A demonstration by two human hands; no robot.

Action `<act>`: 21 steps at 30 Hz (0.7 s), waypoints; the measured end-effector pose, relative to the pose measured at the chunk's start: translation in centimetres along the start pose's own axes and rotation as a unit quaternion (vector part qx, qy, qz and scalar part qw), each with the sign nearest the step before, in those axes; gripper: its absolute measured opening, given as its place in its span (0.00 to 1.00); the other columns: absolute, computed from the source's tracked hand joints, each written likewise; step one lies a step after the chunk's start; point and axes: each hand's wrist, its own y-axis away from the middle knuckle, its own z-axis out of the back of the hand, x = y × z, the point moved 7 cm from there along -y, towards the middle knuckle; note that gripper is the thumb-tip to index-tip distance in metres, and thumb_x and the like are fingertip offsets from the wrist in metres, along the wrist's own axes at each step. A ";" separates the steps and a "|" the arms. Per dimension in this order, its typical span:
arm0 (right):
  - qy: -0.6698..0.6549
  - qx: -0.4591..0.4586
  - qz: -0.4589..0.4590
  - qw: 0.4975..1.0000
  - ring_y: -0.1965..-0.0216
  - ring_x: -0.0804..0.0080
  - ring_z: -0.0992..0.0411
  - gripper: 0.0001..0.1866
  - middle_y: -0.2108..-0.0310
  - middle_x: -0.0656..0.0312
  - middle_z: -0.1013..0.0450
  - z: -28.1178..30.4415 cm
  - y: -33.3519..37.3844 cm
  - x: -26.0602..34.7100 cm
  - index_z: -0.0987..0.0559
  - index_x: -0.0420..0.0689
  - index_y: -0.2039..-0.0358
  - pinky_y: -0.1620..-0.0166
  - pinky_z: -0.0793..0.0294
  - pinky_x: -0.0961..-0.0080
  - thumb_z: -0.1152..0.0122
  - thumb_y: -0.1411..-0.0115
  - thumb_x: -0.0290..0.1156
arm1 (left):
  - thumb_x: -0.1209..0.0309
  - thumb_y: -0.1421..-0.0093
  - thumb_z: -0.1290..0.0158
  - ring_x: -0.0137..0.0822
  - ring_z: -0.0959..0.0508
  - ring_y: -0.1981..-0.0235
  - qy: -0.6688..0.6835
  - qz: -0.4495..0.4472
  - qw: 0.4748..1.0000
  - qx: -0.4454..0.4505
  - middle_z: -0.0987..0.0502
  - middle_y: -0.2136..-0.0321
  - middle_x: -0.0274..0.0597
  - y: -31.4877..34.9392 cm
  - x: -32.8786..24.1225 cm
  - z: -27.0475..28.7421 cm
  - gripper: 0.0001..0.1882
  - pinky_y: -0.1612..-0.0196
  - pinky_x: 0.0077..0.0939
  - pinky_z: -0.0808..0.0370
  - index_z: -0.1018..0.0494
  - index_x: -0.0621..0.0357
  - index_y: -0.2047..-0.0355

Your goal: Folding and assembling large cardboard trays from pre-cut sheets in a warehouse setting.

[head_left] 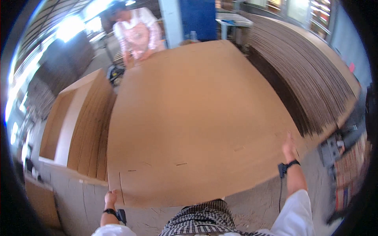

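The cardboard sheet (193,106) extended from the left hand (110,197), whose fingers grasped its near-left corner, to a co-worker (139,33). The right hand (289,148) met the right edge, finger closure unclear. Positioning appeared underway; the next move seemingly required level handling.

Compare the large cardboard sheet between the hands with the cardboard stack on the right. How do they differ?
The cardboard sheet shows a broad, flat face; the cardboard stack shows mainly layered edges. The person's left hand and right hand touch the sheet, while no hand shows on the stack. The sheet's face has short slits; the stack's side has many close lines. Both are brown.
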 end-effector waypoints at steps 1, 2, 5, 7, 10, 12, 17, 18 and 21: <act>-0.018 0.010 0.048 0.999 0.36 0.53 0.47 0.29 0.38 0.46 0.44 -0.8 -1.6 1.3 0.45 0.42 0.36 0.35 0.48 0.62 0.53 0.38 0.29 | 0.52 0.39 0.57 0.56 0.24 0.57 -0.021 0.024 0.998 0.061 0.23 0.63 0.61 0.3 2.8 -0.3 0.25 0.55 0.47 0.27 0.29 0.63 0.56; -0.173 -0.027 0.015 0.984 0.36 0.55 0.47 0.28 0.37 0.48 0.46 -0.6 -2.9 0.2 0.45 0.41 0.36 0.35 0.48 0.64 0.57 0.35 0.33 | 0.51 0.39 0.56 0.55 0.24 0.57 -0.035 0.035 0.990 0.129 0.23 0.62 0.60 1.0 4.2 -1.2 0.26 0.54 0.47 0.28 0.28 0.63 0.57; 0.006 -0.011 -0.017 1.000 0.37 0.56 0.46 0.26 0.37 0.48 0.44 -1.5 -7.9 -12.8 0.43 0.38 0.38 0.36 0.47 0.64 0.58 0.33 0.36 | 0.52 0.44 0.52 0.54 0.23 0.57 0.184 0.167 0.967 0.064 0.23 0.60 0.60 2.1 0.2 -1.2 0.26 0.52 0.42 0.27 0.26 0.64 0.57; 0.109 0.084 0.033 0.990 0.44 0.48 0.37 0.26 0.44 0.42 0.36 -3.2 -9.7 -9.6 0.35 0.35 0.43 0.41 0.38 0.61 0.47 0.41 0.29 | 0.53 0.45 0.50 0.54 0.22 0.58 0.030 0.179 0.983 -0.035 0.23 0.61 0.60 4.0 3.2 2.0 0.25 0.53 0.40 0.26 0.25 0.64 0.59; 0.227 0.149 0.033 0.962 0.48 0.45 0.34 0.21 0.48 0.43 0.33 0.2 -10.1 -9.8 0.30 0.37 0.50 0.46 0.35 0.60 0.51 0.38 0.38 | 0.54 0.47 0.48 0.53 0.21 0.60 0.043 0.241 0.969 -0.042 0.22 0.65 0.59 5.8 -2.3 10.2 0.23 0.55 0.37 0.25 0.23 0.66 0.65; 0.191 0.116 0.033 0.974 0.48 0.45 0.34 0.21 0.48 0.44 0.33 0.0 -12.2 -8.0 0.30 0.37 0.50 0.46 0.35 0.60 0.50 0.38 0.38 | 0.57 0.47 0.46 0.46 0.20 0.66 0.155 0.212 0.957 -0.119 0.20 0.72 0.51 4.4 -1.5 14.2 0.19 0.61 0.37 0.23 0.21 0.63 0.72; 0.098 0.057 0.034 0.993 0.48 0.45 0.34 0.22 0.48 0.44 0.33 3.6 -10.2 7.0 0.31 0.37 0.49 0.46 0.35 0.60 0.50 0.38 0.39 | 0.51 0.41 0.48 0.29 0.26 0.77 0.670 0.067 0.707 -0.216 0.28 0.78 0.32 3.5 -9.8 20.0 0.19 0.71 0.33 0.27 0.25 0.54 0.64; 0.091 0.034 0.011 0.995 0.48 0.45 0.34 0.22 0.48 0.44 0.33 2.2 -10.5 -0.1 0.31 0.37 0.49 0.46 0.35 0.60 0.50 0.38 0.39 | 0.48 0.40 0.50 0.29 0.27 0.76 0.732 0.037 0.656 -0.177 0.28 0.77 0.32 0.4 -12.3 18.2 0.22 0.70 0.31 0.27 0.28 0.54 0.59; 0.002 0.028 0.027 0.999 0.48 0.46 0.34 0.22 0.47 0.44 0.33 -6.0 -13.0 -0.7 0.31 0.37 0.49 0.46 0.35 0.60 0.50 0.38 0.39 | 0.44 0.40 0.54 0.39 0.25 0.60 0.654 0.011 0.737 -0.170 0.26 0.61 0.43 -10.3 -2.9 8.8 0.33 0.55 0.40 0.28 0.40 0.50 0.42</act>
